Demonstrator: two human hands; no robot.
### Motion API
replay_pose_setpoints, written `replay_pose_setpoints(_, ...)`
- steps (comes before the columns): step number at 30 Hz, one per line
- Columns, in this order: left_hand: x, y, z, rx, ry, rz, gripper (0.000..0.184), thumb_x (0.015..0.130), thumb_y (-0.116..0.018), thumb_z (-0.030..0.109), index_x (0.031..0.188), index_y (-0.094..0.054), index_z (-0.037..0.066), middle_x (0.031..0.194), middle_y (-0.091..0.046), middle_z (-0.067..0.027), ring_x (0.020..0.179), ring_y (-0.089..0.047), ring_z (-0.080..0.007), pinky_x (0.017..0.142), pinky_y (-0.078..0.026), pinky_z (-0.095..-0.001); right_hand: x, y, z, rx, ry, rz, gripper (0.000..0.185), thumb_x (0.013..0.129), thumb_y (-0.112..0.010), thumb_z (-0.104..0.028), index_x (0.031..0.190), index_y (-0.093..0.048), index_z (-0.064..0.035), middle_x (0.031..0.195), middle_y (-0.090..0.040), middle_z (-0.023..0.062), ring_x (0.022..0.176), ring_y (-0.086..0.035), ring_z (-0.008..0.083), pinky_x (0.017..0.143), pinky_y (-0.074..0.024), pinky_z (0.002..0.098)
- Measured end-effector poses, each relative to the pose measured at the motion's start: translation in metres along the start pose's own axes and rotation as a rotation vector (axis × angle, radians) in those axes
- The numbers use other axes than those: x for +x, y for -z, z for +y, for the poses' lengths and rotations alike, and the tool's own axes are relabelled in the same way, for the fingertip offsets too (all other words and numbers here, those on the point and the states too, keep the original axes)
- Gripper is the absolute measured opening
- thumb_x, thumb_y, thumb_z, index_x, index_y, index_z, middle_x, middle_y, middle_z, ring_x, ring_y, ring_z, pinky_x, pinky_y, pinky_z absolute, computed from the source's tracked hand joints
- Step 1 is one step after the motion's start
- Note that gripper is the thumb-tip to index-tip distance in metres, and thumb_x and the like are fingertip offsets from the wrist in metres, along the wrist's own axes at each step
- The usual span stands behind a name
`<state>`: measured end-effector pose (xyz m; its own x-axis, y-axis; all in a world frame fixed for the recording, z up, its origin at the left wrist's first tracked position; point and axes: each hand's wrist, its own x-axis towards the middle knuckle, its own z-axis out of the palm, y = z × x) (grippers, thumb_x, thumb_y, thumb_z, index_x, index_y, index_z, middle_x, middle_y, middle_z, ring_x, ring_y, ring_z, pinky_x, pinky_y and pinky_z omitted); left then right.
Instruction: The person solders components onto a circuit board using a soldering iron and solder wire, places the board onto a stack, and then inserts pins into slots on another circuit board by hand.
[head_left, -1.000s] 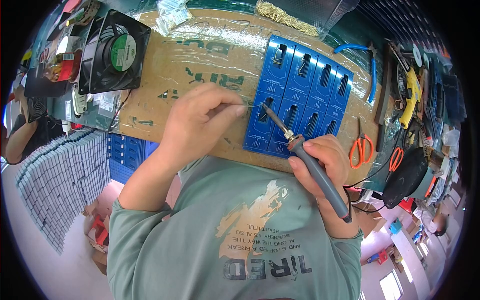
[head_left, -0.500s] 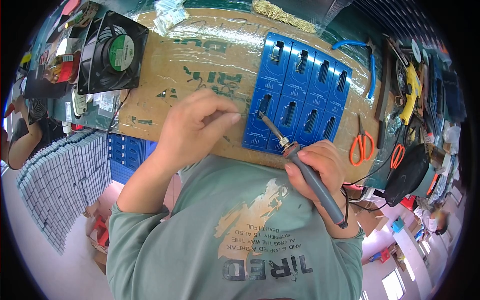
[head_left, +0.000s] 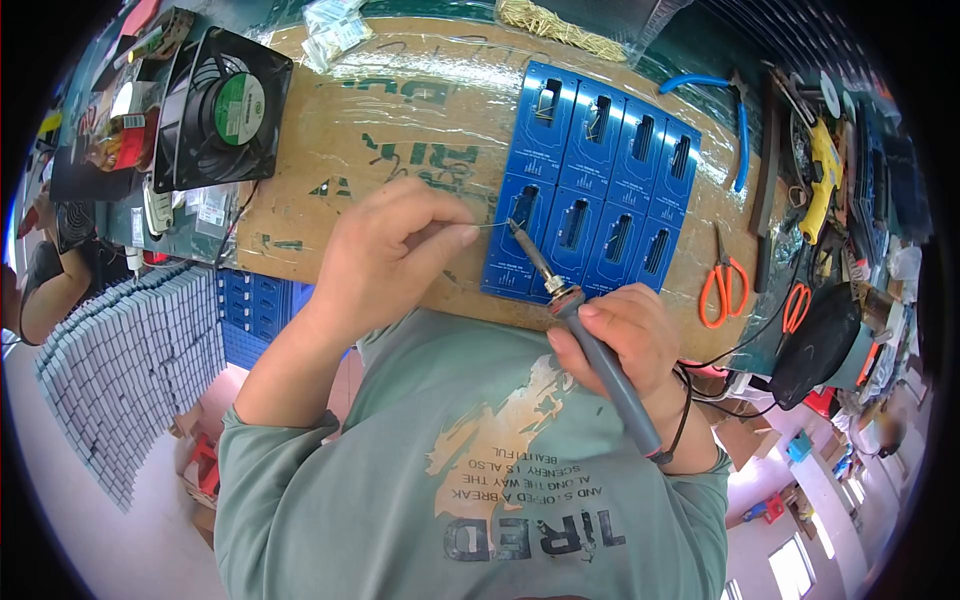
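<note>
My right hand (head_left: 632, 338) is closed around the grey handle of a soldering iron (head_left: 605, 370), held at a slant. Its tip meets the lower left section of a blue circuit board panel (head_left: 585, 185) with several slotted sections. My left hand (head_left: 405, 250) pinches a thin solder wire (head_left: 490, 226) between thumb and forefinger. The wire's far end reaches the iron's tip at the board; whether they touch is too small to tell. Thin metal pieces lie in the two upper left slots.
A black fan (head_left: 228, 110) stands at the left. Right of the panel lie blue-handled pliers (head_left: 742, 140), orange-handled scissors (head_left: 724, 290) and a yellow tool (head_left: 822, 185). A bundle of thin gold pins (head_left: 562, 30) sits at the back. Another person's arm (head_left: 55, 285) shows far left.
The soldering iron and my right hand have shifted slightly left, with the tip moving a little left on the board. My left hand has stayed nearly still. The view has shifted slightly.
</note>
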<state>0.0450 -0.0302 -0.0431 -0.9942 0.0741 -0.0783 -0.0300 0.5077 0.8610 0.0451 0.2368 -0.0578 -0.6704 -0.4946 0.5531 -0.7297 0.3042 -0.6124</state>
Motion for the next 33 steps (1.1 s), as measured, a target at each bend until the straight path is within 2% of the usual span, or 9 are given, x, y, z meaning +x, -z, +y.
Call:
replay_pose_setpoints(2,0.000,0.000,0.000,0.007,-0.004,-0.004,0.009,0.085,-0.076,0.008,0.092,-0.073,0.004,0.081,-0.061,-0.0047,0.068,-0.056,-0.0147,0.061,-0.044,-0.0278,-0.004,0.002,-0.003,0.012,-0.003,-0.049,0.054,0.069,-0.089,-0.007,0.113,-0.057,-0.0041,0.088,-0.067,0.0125,0.067,-0.065,0.0262,0.059,-0.0521,0.0367)
replay_pose_setpoints(5,0.000,0.000,-0.001,0.015,-0.011,-0.012,0.009,0.085,-0.076,0.007,0.092,-0.073,0.003,0.082,-0.061,-0.0049,0.069,-0.056,-0.0151,0.062,-0.044,-0.0278,-0.002,-0.004,-0.003,0.000,-0.008,0.050,0.046,0.070,-0.090,-0.013,0.106,-0.062,-0.0059,0.079,-0.068,0.0067,0.062,-0.065,0.0236,0.056,-0.0491,0.0325)
replay_pose_setpoints(25,0.001,0.000,0.005,0.085,0.006,-0.031,0.011,0.086,-0.075,0.008,0.094,-0.073,0.002,0.086,-0.065,-0.0062,0.075,-0.061,-0.0171,0.068,-0.047,-0.0287,-0.006,-0.006,-0.002,0.005,-0.007,0.065,0.046,0.070,-0.091,-0.013,0.106,-0.062,-0.0051,0.078,-0.068,0.0066,0.063,-0.065,0.0233,0.058,-0.0491,0.0327)
replay_pose_setpoints(28,0.000,-0.004,0.005,0.007,0.055,0.039,0.007,0.089,-0.072,0.009,0.093,-0.071,0.004,0.084,-0.064,-0.0061,0.071,-0.060,-0.0171,0.065,-0.047,-0.0298,-0.006,-0.001,-0.002,0.034,-0.042,0.034,0.046,0.070,-0.090,-0.012,0.106,-0.062,-0.0051,0.079,-0.069,0.0073,0.065,-0.066,0.0238,0.059,-0.0486,0.0334)
replay_pose_setpoints(31,-0.003,-0.011,0.006,-0.271,0.191,0.179,0.005,0.090,-0.071,0.007,0.094,-0.071,0.004,0.088,-0.067,-0.0059,0.074,-0.061,-0.0152,0.068,-0.048,-0.0285,-0.014,0.006,0.001,0.051,-0.096,0.062,0.045,0.071,-0.088,-0.009,0.107,-0.062,-0.0049,0.083,-0.070,0.0089,0.066,-0.067,0.0247,0.060,-0.0484,0.0340)
replay_pose_setpoints(33,-0.001,-0.011,0.006,-0.207,0.152,0.177,0.008,0.089,-0.072,0.006,0.096,-0.070,0.004,0.090,-0.068,-0.0065,0.076,-0.063,-0.0167,0.069,-0.050,-0.0290,-0.017,0.011,0.004,0.065,-0.129,0.092,0.044,0.072,-0.087,-0.007,0.108,-0.061,-0.0046,0.086,-0.071,0.0103,0.067,-0.067,0.0255,0.060,-0.0488,0.0344)
